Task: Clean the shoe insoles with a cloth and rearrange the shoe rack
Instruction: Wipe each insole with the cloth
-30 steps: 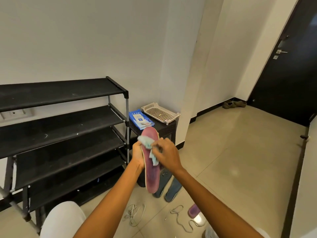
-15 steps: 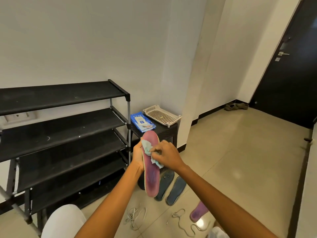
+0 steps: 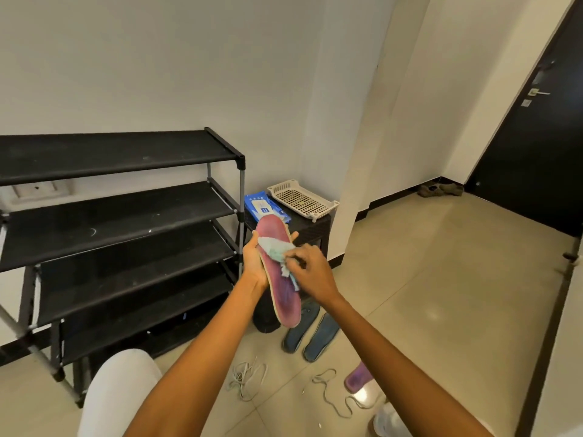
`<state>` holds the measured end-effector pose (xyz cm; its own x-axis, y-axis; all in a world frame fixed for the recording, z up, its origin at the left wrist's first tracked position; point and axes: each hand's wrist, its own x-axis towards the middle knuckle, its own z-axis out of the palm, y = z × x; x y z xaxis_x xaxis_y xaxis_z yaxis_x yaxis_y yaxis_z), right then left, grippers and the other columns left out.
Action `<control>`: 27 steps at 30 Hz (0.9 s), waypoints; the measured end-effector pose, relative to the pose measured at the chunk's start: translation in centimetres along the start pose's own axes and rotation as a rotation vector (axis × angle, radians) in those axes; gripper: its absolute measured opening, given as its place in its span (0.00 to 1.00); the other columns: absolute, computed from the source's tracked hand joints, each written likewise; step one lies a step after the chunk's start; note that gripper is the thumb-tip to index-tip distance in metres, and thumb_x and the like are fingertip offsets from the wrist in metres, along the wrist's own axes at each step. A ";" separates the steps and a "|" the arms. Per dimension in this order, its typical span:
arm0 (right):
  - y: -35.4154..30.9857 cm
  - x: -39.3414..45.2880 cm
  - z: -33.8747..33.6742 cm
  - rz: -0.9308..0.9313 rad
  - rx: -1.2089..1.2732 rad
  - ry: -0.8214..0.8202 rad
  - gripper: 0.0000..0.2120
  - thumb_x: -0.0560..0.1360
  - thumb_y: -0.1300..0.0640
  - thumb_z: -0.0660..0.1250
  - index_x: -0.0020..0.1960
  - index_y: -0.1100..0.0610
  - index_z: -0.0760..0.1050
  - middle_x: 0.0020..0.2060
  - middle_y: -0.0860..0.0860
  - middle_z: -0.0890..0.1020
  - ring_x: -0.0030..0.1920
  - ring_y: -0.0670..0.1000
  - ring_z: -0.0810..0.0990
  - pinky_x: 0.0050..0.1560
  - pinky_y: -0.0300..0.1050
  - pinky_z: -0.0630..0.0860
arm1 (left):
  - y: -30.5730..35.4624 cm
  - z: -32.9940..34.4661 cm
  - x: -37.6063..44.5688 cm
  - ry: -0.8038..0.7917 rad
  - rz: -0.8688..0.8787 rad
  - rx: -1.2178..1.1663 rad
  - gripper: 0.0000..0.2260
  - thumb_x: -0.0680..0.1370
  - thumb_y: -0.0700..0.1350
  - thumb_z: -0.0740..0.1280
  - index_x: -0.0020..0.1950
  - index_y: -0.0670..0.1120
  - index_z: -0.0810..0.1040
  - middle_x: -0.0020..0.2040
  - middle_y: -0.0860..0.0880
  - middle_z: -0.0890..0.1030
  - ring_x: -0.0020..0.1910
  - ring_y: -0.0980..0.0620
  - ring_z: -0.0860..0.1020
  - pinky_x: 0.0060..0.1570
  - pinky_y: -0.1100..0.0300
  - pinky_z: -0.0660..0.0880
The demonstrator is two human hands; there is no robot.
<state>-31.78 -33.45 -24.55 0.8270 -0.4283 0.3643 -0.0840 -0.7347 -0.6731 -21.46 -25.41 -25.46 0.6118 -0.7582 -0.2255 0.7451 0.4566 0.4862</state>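
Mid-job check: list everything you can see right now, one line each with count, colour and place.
shoe rack: one, black, against the wall on the left, no shoes on the shelves in view
small table: one, dark, right of the rack
tray: one, cream, perforated, on the small table
wipes pack: one, blue, on the small table beside the tray
pink insole: one, pink-purple, held up in front
cloth: one, pale green, against the pink insole
blue insoles: two, dark blue, on the floor
purple insole: one, on the floor, partly visible
laces: two, whitish, on the floor
door: one, dark, far right
left hand: grips the pink insole
right hand: pinches the cloth
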 end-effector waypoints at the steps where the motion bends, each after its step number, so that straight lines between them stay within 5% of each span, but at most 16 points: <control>1: 0.4 0.1 -0.1 0.079 0.063 0.093 0.09 0.77 0.59 0.63 0.54 0.56 0.80 0.46 0.52 0.80 0.48 0.49 0.76 0.44 0.42 0.73 | -0.1 0.3 -0.1 -0.006 0.024 -0.005 0.27 0.79 0.60 0.51 0.63 0.38 0.72 0.55 0.39 0.79 0.56 0.41 0.75 0.57 0.47 0.72; 3: 0.6 0.4 -0.1 0.235 0.199 0.175 0.09 0.78 0.57 0.61 0.57 0.54 0.76 0.50 0.52 0.79 0.49 0.48 0.79 0.44 0.41 0.78 | -0.5 0.8 -0.5 0.030 0.070 0.038 0.23 0.81 0.55 0.53 0.66 0.40 0.70 0.52 0.40 0.80 0.52 0.42 0.76 0.53 0.49 0.72; 7: 0.4 0.6 0.7 0.212 0.151 0.144 0.11 0.77 0.60 0.64 0.59 0.54 0.77 0.53 0.53 0.76 0.50 0.48 0.76 0.45 0.31 0.72 | -1.5 0.8 -0.5 -0.008 0.038 0.018 0.27 0.79 0.58 0.56 0.70 0.41 0.68 0.58 0.39 0.77 0.56 0.41 0.76 0.61 0.47 0.69; 11: 0.1 0.5 1.3 0.272 0.132 0.289 0.12 0.79 0.59 0.61 0.61 0.56 0.77 0.52 0.54 0.76 0.51 0.49 0.76 0.49 0.38 0.72 | -3.0 -0.2 -1.0 -0.074 0.026 -0.016 0.28 0.76 0.61 0.58 0.68 0.43 0.71 0.64 0.39 0.76 0.64 0.42 0.73 0.66 0.47 0.67; 16: 0.5 -0.4 2.1 0.049 -0.221 0.110 0.13 0.79 0.54 0.60 0.59 0.54 0.79 0.50 0.53 0.79 0.52 0.51 0.73 0.48 0.45 0.72 | -3.2 -0.7 -1.2 -0.012 0.033 0.088 0.28 0.79 0.61 0.54 0.66 0.39 0.72 0.55 0.40 0.80 0.55 0.44 0.78 0.56 0.51 0.75; 23: 0.8 -2.4 1.0 -0.249 -0.109 -0.073 0.11 0.75 0.52 0.64 0.52 0.53 0.82 0.47 0.53 0.82 0.47 0.51 0.76 0.45 0.46 0.71 | -2.2 -2.1 0.2 0.028 -0.063 0.079 0.30 0.77 0.65 0.52 0.60 0.42 0.75 0.56 0.39 0.81 0.52 0.39 0.80 0.59 0.45 0.71; 27: 1.3 0.5 -0.4 0.027 -0.034 0.102 0.14 0.78 0.55 0.62 0.63 0.54 0.76 0.51 0.55 0.79 0.53 0.53 0.74 0.49 0.47 0.72 | -3.1 -1.0 -0.6 -0.033 0.038 0.106 0.22 0.80 0.57 0.53 0.60 0.42 0.76 0.50 0.40 0.82 0.50 0.43 0.80 0.55 0.50 0.73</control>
<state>-31.72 -34.81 -25.03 0.7635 -0.4981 0.4110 -0.1259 -0.7390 -0.6618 -23.94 -25.90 -27.66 0.6288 -0.7570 -0.1776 0.6880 0.4353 0.5806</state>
